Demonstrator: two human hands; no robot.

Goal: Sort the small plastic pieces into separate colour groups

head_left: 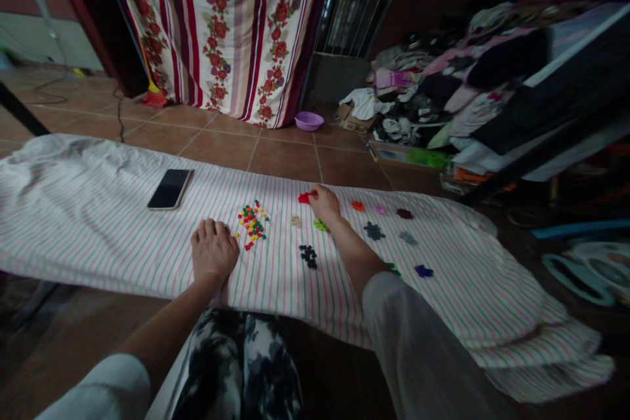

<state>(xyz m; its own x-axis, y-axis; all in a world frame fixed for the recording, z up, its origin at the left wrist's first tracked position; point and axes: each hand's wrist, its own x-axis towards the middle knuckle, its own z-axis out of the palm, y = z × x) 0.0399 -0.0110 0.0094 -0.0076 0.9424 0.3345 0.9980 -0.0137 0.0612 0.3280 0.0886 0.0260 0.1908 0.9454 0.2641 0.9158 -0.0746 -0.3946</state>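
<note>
Up close, the left hand (pixel 212 252) lies open and empty on a striped sheet (pixel 113 236), while the right hand (pixel 325 205) touches red pieces (pixel 306 197), its grip unclear. Small colored pieces (pixel 252 224) sit in clusters nearby. Beyond lie a phone (pixel 170 189), tiled floor (pixel 216 151), purple basin (pixel 309 121), floral curtain (pixel 221 26) and heaped clothes (pixel 457 79).

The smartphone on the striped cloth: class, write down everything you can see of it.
The smartphone is a slim rectangular slab with rounded corners. It lies flat and slightly angled on the pink-and-green striped cloth. Its upward face is dark, glossy glass showing no lit image, framed by a pale edge. Only the cloth touches it. The left hand is nearest, but stays apart from it.
</note>
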